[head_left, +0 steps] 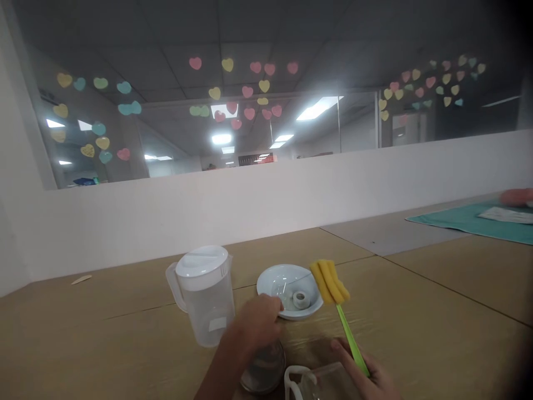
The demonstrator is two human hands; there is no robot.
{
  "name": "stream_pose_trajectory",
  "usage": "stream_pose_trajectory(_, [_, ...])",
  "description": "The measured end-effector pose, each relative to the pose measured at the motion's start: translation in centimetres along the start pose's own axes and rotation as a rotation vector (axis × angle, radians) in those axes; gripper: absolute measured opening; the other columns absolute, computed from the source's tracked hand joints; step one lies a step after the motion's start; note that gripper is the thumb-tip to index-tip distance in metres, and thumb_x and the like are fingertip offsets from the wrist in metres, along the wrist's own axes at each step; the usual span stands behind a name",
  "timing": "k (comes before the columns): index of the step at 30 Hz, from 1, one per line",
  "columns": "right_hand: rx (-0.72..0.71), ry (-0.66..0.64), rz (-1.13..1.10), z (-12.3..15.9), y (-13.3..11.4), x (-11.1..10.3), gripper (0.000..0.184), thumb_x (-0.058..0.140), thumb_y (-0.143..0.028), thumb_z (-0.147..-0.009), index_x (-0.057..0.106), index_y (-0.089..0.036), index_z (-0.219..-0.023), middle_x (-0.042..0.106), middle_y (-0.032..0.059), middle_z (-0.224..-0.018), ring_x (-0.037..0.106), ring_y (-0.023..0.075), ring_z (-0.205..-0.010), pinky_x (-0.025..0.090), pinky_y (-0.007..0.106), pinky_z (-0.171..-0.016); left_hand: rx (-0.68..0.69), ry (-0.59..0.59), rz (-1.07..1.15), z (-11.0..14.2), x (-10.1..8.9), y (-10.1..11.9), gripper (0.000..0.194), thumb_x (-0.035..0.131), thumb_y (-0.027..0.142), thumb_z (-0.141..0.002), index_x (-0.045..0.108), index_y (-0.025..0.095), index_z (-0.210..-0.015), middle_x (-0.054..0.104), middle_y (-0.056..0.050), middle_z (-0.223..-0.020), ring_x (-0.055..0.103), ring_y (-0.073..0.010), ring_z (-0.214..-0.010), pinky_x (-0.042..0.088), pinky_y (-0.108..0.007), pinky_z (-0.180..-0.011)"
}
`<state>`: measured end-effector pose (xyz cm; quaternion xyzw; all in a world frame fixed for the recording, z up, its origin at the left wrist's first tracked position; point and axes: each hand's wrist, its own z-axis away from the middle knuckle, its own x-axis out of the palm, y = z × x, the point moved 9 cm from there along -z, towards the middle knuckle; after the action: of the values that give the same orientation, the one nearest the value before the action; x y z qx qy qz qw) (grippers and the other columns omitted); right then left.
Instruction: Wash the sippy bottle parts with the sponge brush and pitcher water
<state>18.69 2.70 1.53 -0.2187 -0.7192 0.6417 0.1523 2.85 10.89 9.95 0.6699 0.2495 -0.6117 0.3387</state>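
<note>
My right hand (368, 375), at the bottom, is closed round the light green handle of a sponge brush (331, 282), whose yellow foam head points up. Beside that hand is a clear vessel (331, 380) with a white handle, cut off by the frame's lower edge. Whether the hand also touches it I cannot tell. My left hand (259, 318) is blurred, its fingers curled near the front rim of a white bowl (268, 278). What they grip is hidden. Below it lies a round, dark, shiny-rimmed object (265, 369), partly covered by my wrist.
A translucent pitcher (208, 308) with a white lid stands upright left of the bowl. Inside the bowl is a small white ring-shaped item (301, 300). A flat wooden piece (81, 279) lies far left, a teal cloth (462, 220) far right. A white wall (166, 211) borders the table.
</note>
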Motion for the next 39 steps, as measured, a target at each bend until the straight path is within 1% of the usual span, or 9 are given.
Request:
stream_pose_trajectory(5, [0.175, -0.019, -0.152, -0.2, 3.6, 1.6, 0.041, 0.065, -0.058, -0.058, 0.059, -0.017, -0.054, 0.061, 0.0027, -0.051, 0.057, 0.0183, -0.051, 0.043, 0.025, -0.05, -0.044, -0.467, -0.057, 0.9, 5.0, 1.3, 0.038, 0.08, 0.029, -0.046, 0.07, 0.021, -0.082, 0.068, -0.002, -0.077, 0.063, -0.0213, -0.067, 0.048, -0.026, -0.055])
stream_pose_trajectory(8, [0.256, 0.028, -0.216, 0.0, 5.2, 1.8, 0.04, 0.066, -0.056, -0.058, 0.058, -0.017, -0.056, 0.058, 0.0019, -0.048, 0.053, 0.0154, -0.045, 0.04, 0.024, -0.045, -0.031, -0.568, 0.006, 0.1, 6.9, 1.8, 0.046, 0.082, 0.032, -0.042, 0.07, 0.023, -0.085, 0.062, 0.004, -0.06, 0.058, -0.0163, -0.053, 0.044, -0.024, -0.049])
stream_pose_trajectory(12, [0.283, 0.067, -0.219, -0.5, 5.8, 1.1, 0.034, 0.067, -0.049, -0.058, 0.056, -0.017, -0.055, 0.053, -0.001, -0.046, 0.048, 0.0116, -0.043, 0.034, 0.021, -0.042, 0.058, -0.492, 0.154, -0.7, 6.6, 1.7, 0.056, 0.08, 0.029, -0.045, 0.067, 0.024, -0.099, 0.061, 0.006, -0.056, 0.058, -0.014, -0.052, 0.044, -0.021, -0.052])
stream_pose_trajectory(17, [0.384, 0.03, -0.351, -1.0, 6.0, 1.4, 0.027, 0.064, -0.04, -0.06, 0.05, -0.019, -0.051, 0.048, -0.0042, -0.042, 0.044, 0.0099, -0.039, 0.032, 0.021, -0.041, 0.144, -0.282, 0.299, -0.5, 3.5, 2.1, 0.032, 0.072, 0.03, -0.059, 0.071, 0.02, -0.089, 0.068, 0.001, -0.071, 0.059, -0.0119, -0.062, 0.038, -0.017, -0.052])
stream_pose_trajectory(20, [0.423, 0.013, -0.47, -1.0, 5.5, 2.3, 0.024, 0.065, -0.037, -0.06, 0.051, -0.019, -0.053, 0.052, -0.0034, -0.045, 0.048, 0.0108, -0.042, 0.035, 0.021, -0.043, 0.154, -0.156, 0.397, -0.4, 1.7, 2.3, 0.03, 0.067, 0.034, -0.063, 0.07, 0.018, -0.088, 0.068, 0.0, -0.071, 0.057, -0.0113, -0.06, 0.036, -0.017, -0.051])
stream_pose_trajectory(26, [0.451, 0.034, -0.605, -1.6, 4.4, 3.6, 0.02, 0.064, -0.029, -0.058, 0.049, -0.018, -0.051, 0.05, -0.0042, -0.043, 0.047, 0.0094, -0.04, 0.036, 0.02, -0.042, 0.197, -0.112, 0.52, -0.1, 0.5, 2.3, 0.037, 0.053, 0.026, -0.068, 0.065, 0.018, -0.102, 0.062, 0.002, -0.067, 0.055, -0.0101, -0.053, 0.04, -0.018, -0.053])
stream_pose_trajectory(30, [0.502, -0.029, -0.685, -2.4, 4.4, 4.4, 0.019, 0.064, -0.022, -0.057, 0.047, -0.018, -0.05, 0.051, -0.0048, -0.044, 0.049, 0.0093, -0.041, 0.04, 0.021, -0.045, 0.204, -0.226, 0.59, 1.1, 0.0, 2.0, 0.058, 0.055, 0.032, -0.072, 0.046, 0.027, -0.128, 0.062, -0.002, -0.097, 0.058, -0.0104, -0.058, 0.044, -0.02, -0.056])
stream_pose_trajectory(34, [0.51, -0.111, -0.728, -2.9, 3.9, 5.0, 0.024, 0.065, -0.018, -0.057, 0.043, -0.02, -0.048, 0.049, -0.0057, -0.043, 0.05, 0.01, -0.041, 0.043, 0.022, -0.049, 0.278, -0.178, 0.49, 2.4, -1.4, 2.6, 0.065, 0.063, 0.037, -0.068, 0.043, 0.035, -0.13, 0.059, -0.001, -0.111, 0.06, -0.0159, -0.079, 0.045, -0.025, -0.07])
stream_pose_trajectory(39, [0.588, -0.112, -0.753, -2.6, 3.4, 5.4, 0.024, 0.063, -0.018, -0.059, 0.043, -0.02, -0.047, 0.048, -0.0052, -0.043, 0.05, 0.0107, -0.041, 0.046, 0.024, -0.053, 0.152, 0.092, 0.256, 2.4, -2.9, 3.0, 0.046, 0.063, 0.035, -0.067, 0.058, 0.033, -0.113, 0.059, -0.001, -0.107, 0.056, -0.0203, -0.086, 0.042, -0.03, -0.075])
